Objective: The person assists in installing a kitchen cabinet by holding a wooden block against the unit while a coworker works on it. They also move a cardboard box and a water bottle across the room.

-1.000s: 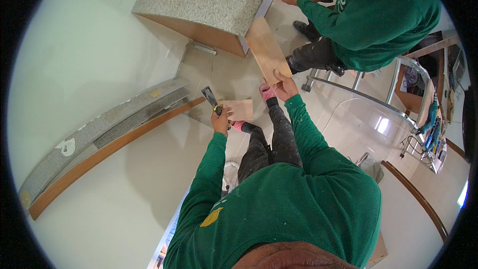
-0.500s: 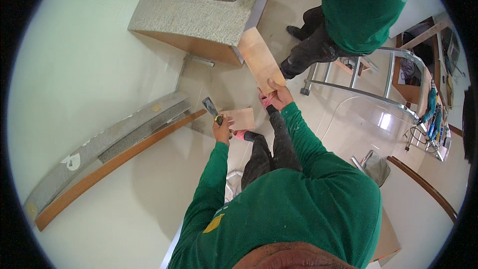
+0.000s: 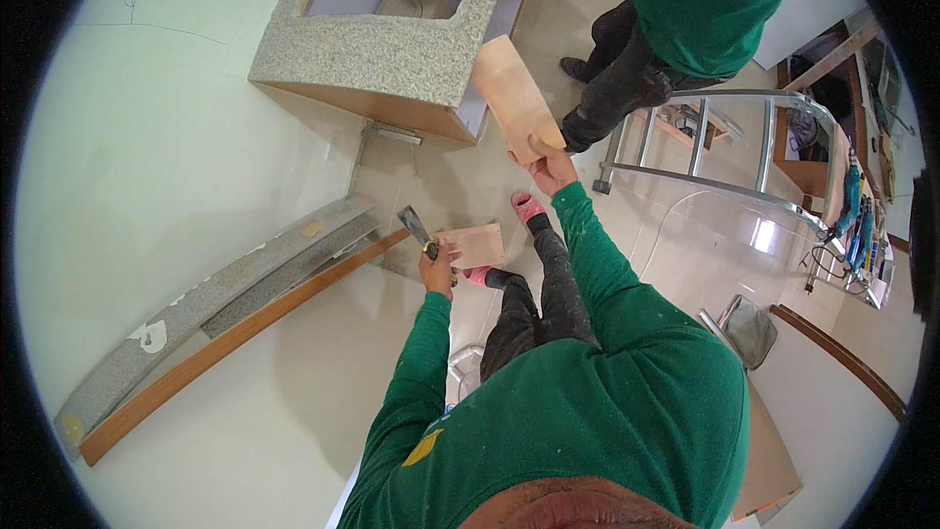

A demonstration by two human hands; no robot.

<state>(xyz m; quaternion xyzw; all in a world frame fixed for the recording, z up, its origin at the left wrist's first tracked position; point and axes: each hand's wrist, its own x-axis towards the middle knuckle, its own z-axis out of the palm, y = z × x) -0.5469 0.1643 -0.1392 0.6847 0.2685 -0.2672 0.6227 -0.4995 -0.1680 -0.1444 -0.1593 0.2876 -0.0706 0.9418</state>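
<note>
My right hand (image 3: pixel 553 171) is closed on the lower end of a thin, pale wooden board (image 3: pixel 511 88), which stretches away from me past the corner of a speckled stone countertop (image 3: pixel 377 57). Lower and to the left, my left hand (image 3: pixel 438 269) is wrapped round the dark and yellow handle of a putty knife, its grey blade (image 3: pixel 414 224) pointing up and left. A second, shorter wooden piece (image 3: pixel 475 245) sticks out to the right from the same hand. Most of the knife's handle is hidden by my fingers.
Grey stone strips (image 3: pixel 235 289) and a brown wooden strip (image 3: pixel 245 348) lean along the left wall. At upper right, a co-worker in a green shirt (image 3: pixel 710 15) stands by an aluminium ladder (image 3: pixel 700 137). Tools (image 3: pixel 859 225) hang at its end. The countertop has a rectangular cutout.
My right hand and its board have shifted slightly up relative to my feet. The whole view has tilted a little, and the co-worker has leaned up and left.
</note>
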